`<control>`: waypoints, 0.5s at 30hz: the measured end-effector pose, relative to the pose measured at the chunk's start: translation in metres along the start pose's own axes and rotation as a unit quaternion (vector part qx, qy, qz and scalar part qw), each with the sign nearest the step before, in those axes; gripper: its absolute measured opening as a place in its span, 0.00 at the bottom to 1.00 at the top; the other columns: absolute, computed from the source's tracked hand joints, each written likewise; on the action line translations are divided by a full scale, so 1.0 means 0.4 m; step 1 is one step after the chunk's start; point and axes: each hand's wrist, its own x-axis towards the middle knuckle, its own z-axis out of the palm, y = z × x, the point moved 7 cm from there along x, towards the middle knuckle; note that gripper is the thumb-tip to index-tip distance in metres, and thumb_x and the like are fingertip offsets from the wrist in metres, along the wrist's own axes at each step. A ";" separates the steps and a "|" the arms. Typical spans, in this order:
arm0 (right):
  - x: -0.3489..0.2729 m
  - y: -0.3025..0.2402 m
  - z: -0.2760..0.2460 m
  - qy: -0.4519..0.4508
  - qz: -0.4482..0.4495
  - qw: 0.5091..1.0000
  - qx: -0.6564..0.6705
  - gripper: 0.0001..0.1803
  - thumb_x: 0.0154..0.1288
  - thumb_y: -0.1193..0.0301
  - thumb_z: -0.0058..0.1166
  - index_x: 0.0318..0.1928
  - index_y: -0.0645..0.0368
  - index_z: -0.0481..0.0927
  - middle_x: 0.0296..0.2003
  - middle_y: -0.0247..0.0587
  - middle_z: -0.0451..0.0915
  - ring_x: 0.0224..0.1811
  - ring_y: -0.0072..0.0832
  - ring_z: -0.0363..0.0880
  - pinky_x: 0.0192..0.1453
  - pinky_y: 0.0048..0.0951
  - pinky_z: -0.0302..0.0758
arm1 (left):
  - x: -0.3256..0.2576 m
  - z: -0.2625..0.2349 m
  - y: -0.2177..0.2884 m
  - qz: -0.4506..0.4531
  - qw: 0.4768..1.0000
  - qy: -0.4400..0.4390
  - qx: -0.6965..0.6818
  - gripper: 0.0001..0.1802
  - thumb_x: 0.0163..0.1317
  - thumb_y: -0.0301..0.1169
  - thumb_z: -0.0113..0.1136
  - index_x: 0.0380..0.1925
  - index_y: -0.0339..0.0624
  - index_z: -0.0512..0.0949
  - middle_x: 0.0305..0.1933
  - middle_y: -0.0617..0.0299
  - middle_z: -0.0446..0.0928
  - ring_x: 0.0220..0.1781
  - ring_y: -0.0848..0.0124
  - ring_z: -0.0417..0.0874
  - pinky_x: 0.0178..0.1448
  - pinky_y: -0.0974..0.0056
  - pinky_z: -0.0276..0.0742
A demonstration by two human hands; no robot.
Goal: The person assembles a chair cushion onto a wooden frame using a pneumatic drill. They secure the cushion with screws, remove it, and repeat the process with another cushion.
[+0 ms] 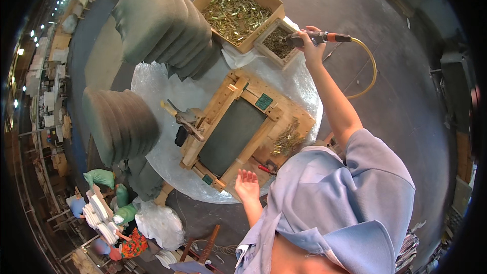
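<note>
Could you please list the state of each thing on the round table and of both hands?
Right hand: closed around the air tool.
Air tool: raised over the small box, hose attached.
Left hand: open, empty, at the frame's near edge.
Wooden frame: lying flat, dark panel inside.
Large cardboard box: open, holding brass-coloured fasteners.
Small box: open, dark fasteners inside.

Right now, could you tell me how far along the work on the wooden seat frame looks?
The wooden frame is assembled, its dark panel set in, lying on the round table. The right hand holds an air tool raised near the small box of fasteners; the left hand hovers open. Stacked green cushions remain unfitted, and loose fasteners lie on the frame.
</note>
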 end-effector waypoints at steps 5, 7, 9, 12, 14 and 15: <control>-0.032 -0.049 -0.028 0.003 0.044 0.998 0.053 0.26 0.67 0.69 0.73 0.62 0.56 0.77 0.54 0.47 0.86 0.52 0.38 0.91 0.49 0.46 0.95 | 0.037 0.125 0.035 0.032 0.997 -0.013 0.067 0.16 0.80 0.43 0.60 0.59 0.49 0.82 0.50 0.64 0.86 0.48 0.65 0.88 0.55 0.54 0.88; -0.052 -0.077 -0.042 -0.004 0.058 0.996 0.070 0.27 0.66 0.69 0.73 0.62 0.57 0.77 0.54 0.47 0.86 0.52 0.39 0.91 0.48 0.46 0.95 | 0.051 0.202 0.034 0.033 0.993 -0.040 0.107 0.17 0.80 0.44 0.60 0.60 0.49 0.82 0.48 0.63 0.87 0.47 0.65 0.88 0.54 0.56 0.87; -0.093 -0.116 -0.060 -0.029 0.064 0.993 0.097 0.28 0.66 0.69 0.72 0.63 0.57 0.76 0.55 0.49 0.86 0.53 0.40 0.91 0.48 0.47 0.95 | 0.042 0.287 0.023 0.040 0.983 -0.060 0.171 0.18 0.80 0.45 0.61 0.60 0.49 0.82 0.47 0.63 0.87 0.46 0.66 0.89 0.51 0.58 0.87; -0.162 -0.177 -0.080 -0.085 0.087 0.986 0.116 0.26 0.72 0.67 0.66 0.67 0.54 0.74 0.58 0.53 0.85 0.56 0.42 0.91 0.53 0.46 0.95 | 0.006 0.466 -0.013 0.069 0.942 -0.129 0.301 0.19 0.82 0.46 0.58 0.60 0.47 0.82 0.48 0.61 0.87 0.45 0.68 0.90 0.45 0.63 0.86; -0.229 -0.224 -0.086 -0.122 0.113 0.976 0.140 0.25 0.73 0.68 0.64 0.67 0.54 0.73 0.59 0.54 0.84 0.56 0.42 0.91 0.54 0.45 0.95 | -0.006 0.555 -0.029 0.089 0.916 -0.181 0.348 0.22 0.85 0.49 0.54 0.63 0.43 0.80 0.52 0.57 0.87 0.48 0.65 0.90 0.48 0.60 0.88; -0.265 -0.243 -0.086 -0.149 0.119 0.971 0.143 0.24 0.75 0.67 0.61 0.68 0.53 0.73 0.61 0.55 0.84 0.57 0.43 0.90 0.56 0.45 0.94 | -0.012 0.598 -0.030 0.122 0.907 -0.192 0.354 0.25 0.86 0.51 0.51 0.63 0.43 0.80 0.52 0.57 0.87 0.48 0.65 0.90 0.48 0.60 0.88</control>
